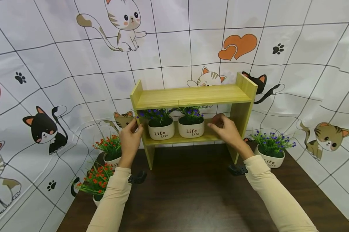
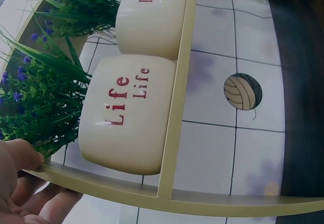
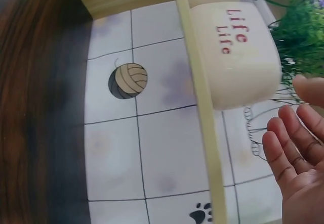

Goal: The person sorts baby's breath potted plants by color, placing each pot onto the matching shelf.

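Note:
A light wooden two-tier shelf (image 1: 192, 96) stands on the dark table. On its lower board sit two white "Life" pots with purple-flowered plants, a left pot (image 1: 161, 131) and a right pot (image 1: 191, 129), side by side. My left hand (image 1: 130, 140) grips the front edge of the shelf's left side panel; in the left wrist view its thumb (image 2: 25, 154) lies on the inner side and the fingers on the outer side. Just right of the right pot is my right hand (image 1: 228, 130), its fingers (image 3: 288, 140) relaxed and holding nothing.
On the table's left are two pots of orange-red flowers, one behind (image 1: 112, 156) and one nearer (image 1: 97, 185), partly behind the left arm. Another purple-flowered pot (image 1: 270, 156) stands right of the shelf. A cat-printed wall covering (image 1: 174, 48) rises behind the dark table (image 1: 189, 193).

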Motion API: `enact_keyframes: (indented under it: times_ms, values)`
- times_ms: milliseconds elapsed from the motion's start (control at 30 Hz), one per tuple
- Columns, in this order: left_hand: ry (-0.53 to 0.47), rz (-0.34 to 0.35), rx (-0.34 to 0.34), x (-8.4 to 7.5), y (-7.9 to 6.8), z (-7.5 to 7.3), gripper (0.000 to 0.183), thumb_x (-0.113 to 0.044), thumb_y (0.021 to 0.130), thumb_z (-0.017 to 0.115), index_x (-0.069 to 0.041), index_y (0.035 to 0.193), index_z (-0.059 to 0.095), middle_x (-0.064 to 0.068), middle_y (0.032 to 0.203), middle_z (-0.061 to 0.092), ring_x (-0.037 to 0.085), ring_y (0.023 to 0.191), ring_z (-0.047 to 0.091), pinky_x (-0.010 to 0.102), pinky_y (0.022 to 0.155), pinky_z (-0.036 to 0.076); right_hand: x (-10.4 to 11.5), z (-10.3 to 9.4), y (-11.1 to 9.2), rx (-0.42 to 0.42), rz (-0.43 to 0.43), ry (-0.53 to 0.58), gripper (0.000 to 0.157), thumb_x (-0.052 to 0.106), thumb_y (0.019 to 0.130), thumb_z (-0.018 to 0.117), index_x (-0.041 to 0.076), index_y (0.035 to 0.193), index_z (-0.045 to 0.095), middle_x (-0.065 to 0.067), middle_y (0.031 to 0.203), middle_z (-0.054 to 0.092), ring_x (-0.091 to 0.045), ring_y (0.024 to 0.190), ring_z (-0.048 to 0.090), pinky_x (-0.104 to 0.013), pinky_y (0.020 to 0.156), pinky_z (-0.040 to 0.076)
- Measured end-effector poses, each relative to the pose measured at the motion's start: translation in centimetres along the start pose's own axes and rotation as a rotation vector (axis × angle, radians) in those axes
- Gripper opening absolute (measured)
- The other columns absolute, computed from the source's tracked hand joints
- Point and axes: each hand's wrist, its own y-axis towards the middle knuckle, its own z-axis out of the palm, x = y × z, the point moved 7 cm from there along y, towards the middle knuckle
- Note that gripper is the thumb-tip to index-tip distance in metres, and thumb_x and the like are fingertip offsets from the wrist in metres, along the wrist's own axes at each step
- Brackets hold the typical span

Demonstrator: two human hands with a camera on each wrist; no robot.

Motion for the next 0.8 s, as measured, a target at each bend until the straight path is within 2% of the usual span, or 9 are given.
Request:
enact_keyframes:
  times_ms: [100, 200, 300, 433, 533, 600, 667, 800]
  values:
    - [-0.001, -0.003, 0.004, 0.1, 0.0, 0.0, 0.042, -0.002, 0.102, 0.067, 0.001, 0.143, 0.065, 0.027, 0.130, 0.072, 0.038, 0.121, 0.072, 0.046, 0.098, 0.060, 0.4, -1.4, -0.8, -0.036, -0.042, -0.012, 0.026, 0.024, 0.105, 0.070, 0.001, 0.117, 0.067, -0.017, 0.108, 0.073, -0.014, 0.090, 0.066, -0.024, 0.078, 0.054]
    - [-0.001, -0.004, 0.006, 0.1, 0.0, 0.0, 0.041, -0.003, 0.102, 0.066, 0.001, 0.143, 0.065, 0.027, 0.130, 0.072, 0.038, 0.121, 0.072, 0.047, 0.098, 0.060, 0.8, -2.8, -1.6, -0.070, -0.089, -0.011, 0.020, 0.019, 0.105, 0.071, 0.001, 0.110, 0.070, -0.018, 0.100, 0.073, -0.008, 0.081, 0.063, -0.017, 0.069, 0.050]
    - [-0.001, -0.007, 0.004, 0.0, 0.0, 0.0, 0.041, -0.003, 0.102, 0.067, 0.001, 0.143, 0.066, 0.027, 0.129, 0.073, 0.037, 0.121, 0.073, 0.047, 0.097, 0.060, 1.1, -4.2, -2.4, -0.087, -0.115, -0.008, 0.016, 0.017, 0.104, 0.072, 0.001, 0.106, 0.071, -0.016, 0.093, 0.072, -0.010, 0.075, 0.062, -0.019, 0.063, 0.049]
    - [-0.007, 0.000, 0.000, 0.0, 0.0, 0.0, 0.040, -0.002, 0.101, 0.067, 0.000, 0.141, 0.067, 0.027, 0.128, 0.073, 0.038, 0.120, 0.073, 0.049, 0.096, 0.060, 1.1, -6.1, -3.5, -0.098, -0.110, -0.026, 0.014, 0.018, 0.104, 0.072, 0.003, 0.106, 0.072, -0.005, 0.088, 0.070, -0.014, 0.071, 0.063, -0.021, 0.059, 0.049]
    - [-0.009, 0.010, -0.005, 0.0, 0.1, 0.0, 0.040, 0.000, 0.101, 0.066, -0.001, 0.141, 0.069, 0.027, 0.128, 0.073, 0.038, 0.120, 0.073, 0.048, 0.096, 0.060, 0.9, -7.6, -4.3, -0.106, -0.108, -0.057, 0.013, 0.016, 0.104, 0.072, 0.004, 0.108, 0.072, 0.001, 0.088, 0.070, -0.010, 0.070, 0.063, -0.020, 0.060, 0.050]
    - [-0.005, 0.012, -0.007, 0.1, 0.1, 0.0, 0.039, 0.000, 0.100, 0.066, -0.002, 0.139, 0.070, 0.026, 0.127, 0.073, 0.038, 0.120, 0.073, 0.042, 0.095, 0.062, 0.7, -8.5, -4.8, -0.112, -0.108, -0.075, 0.012, 0.014, 0.103, 0.072, 0.003, 0.109, 0.072, 0.000, 0.088, 0.071, -0.007, 0.071, 0.063, -0.019, 0.060, 0.050]
    - [-0.004, 0.012, -0.008, 0.1, 0.1, 0.0, 0.039, 0.000, 0.100, 0.067, -0.003, 0.138, 0.071, 0.026, 0.126, 0.074, 0.037, 0.119, 0.073, 0.029, 0.092, 0.062, 0.4, -9.4, -5.4, -0.115, -0.101, -0.089, 0.012, 0.013, 0.103, 0.072, 0.002, 0.108, 0.072, 0.000, 0.088, 0.071, -0.004, 0.071, 0.063, -0.018, 0.061, 0.051]
    - [-0.017, 0.018, -0.005, 0.0, 0.0, -0.1, 0.038, 0.000, 0.100, 0.067, -0.002, 0.138, 0.071, 0.026, 0.126, 0.074, 0.037, 0.119, 0.073, 0.005, 0.083, 0.052, -0.4, -11.2, -6.4, -0.133, -0.074, -0.105, 0.013, 0.014, 0.103, 0.072, 0.001, 0.106, 0.072, 0.006, 0.086, 0.071, -0.001, 0.070, 0.063, -0.016, 0.062, 0.052]
